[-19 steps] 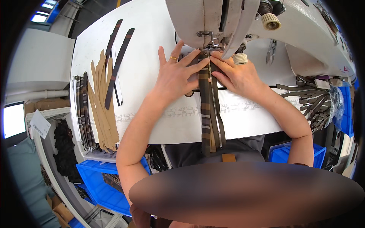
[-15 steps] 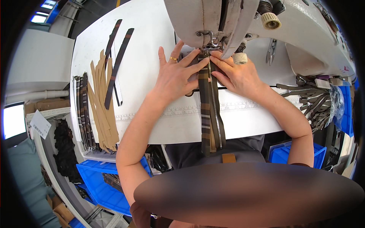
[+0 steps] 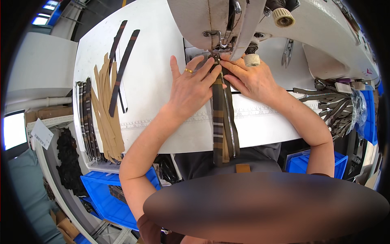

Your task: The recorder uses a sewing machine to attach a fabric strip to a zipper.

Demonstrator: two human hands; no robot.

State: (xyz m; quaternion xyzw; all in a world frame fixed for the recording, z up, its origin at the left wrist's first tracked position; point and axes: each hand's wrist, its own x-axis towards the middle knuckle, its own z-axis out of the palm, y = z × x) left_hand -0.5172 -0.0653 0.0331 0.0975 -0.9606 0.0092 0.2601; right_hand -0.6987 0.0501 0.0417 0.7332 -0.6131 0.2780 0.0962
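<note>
A dark zipper (image 3: 228, 114) with silver metal teeth lies along a plaid fabric strip (image 3: 218, 126). Both run from under the sewing machine's presser foot (image 3: 216, 54) toward me and hang over the table edge. My left hand (image 3: 189, 87), a ring on one finger, rests with fingers spread, its fingertips on the strip just before the foot. On the other side, my right hand (image 3: 254, 79) is closed at the zipper's edge, index finger and thumb against the tape. What lies under its curled fingers is hidden.
At the left lie tan strips (image 3: 106, 118), dark strips (image 3: 124, 73) and a row of plaid strips (image 3: 87, 118). Thread snips (image 3: 287, 53) lie behind my right hand. Several zippers (image 3: 337, 107) are heaped at the right edge. Blue bins (image 3: 101, 199) stand below the table.
The zipper and strip have slid slightly away from me, toward the presser foot. My left hand's fingers have drawn back slightly and shifted; the right hand stays near the foot.
</note>
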